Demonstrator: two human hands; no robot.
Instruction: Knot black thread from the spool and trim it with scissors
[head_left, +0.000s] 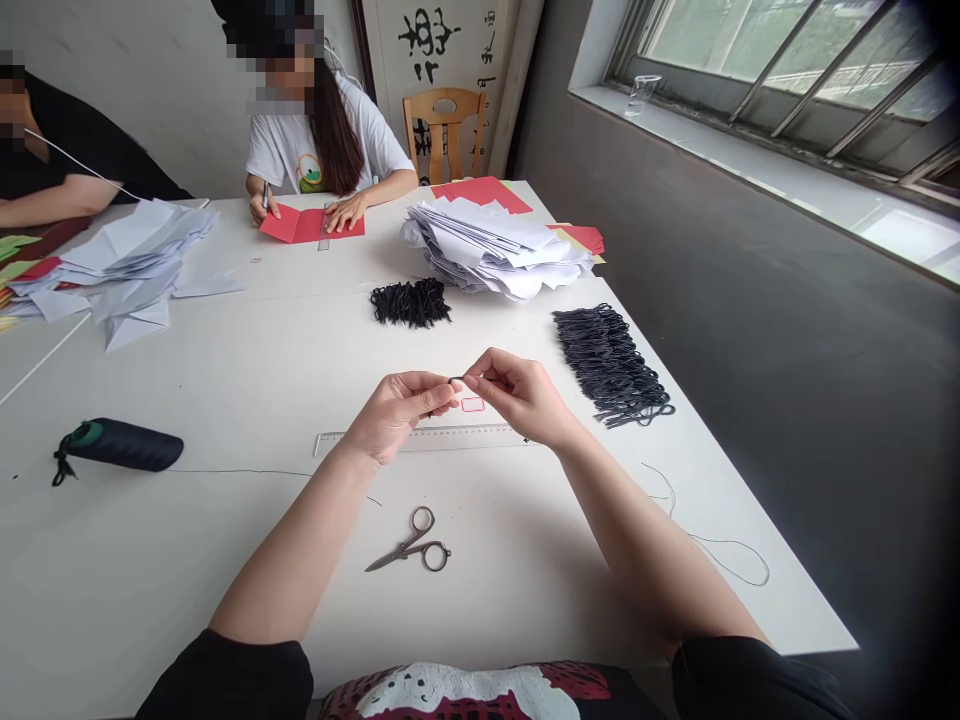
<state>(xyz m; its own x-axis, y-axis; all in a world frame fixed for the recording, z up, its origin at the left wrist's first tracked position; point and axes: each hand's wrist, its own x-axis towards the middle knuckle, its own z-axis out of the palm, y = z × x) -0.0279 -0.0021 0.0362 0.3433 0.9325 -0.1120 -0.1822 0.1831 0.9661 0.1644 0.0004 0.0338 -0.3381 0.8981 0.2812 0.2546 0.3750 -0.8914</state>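
Observation:
Above the white table my left hand point(409, 405) and my right hand point(517, 390) meet, both closed in a pinch. Between their fingertips shows a short piece of black cord point(456, 379), most of it hidden by the fingers. A clear ruler point(465, 436) lies on the table just below the hands. Closer to me rests a pair of scissors point(411, 546) with its blades pointing left. Behind the hands sits a bundle of short black cords point(411, 302). To the right of my right hand lies a long row of looped black cords point(611, 362).
A black thread spool point(127, 444) lies on the left, its thread running toward my left arm. Loose thread point(739, 560) curls at the right edge. Stacked white paper point(495, 245) stands at the back. Across the table, a person holds a pen over red card point(307, 225); another person sits left.

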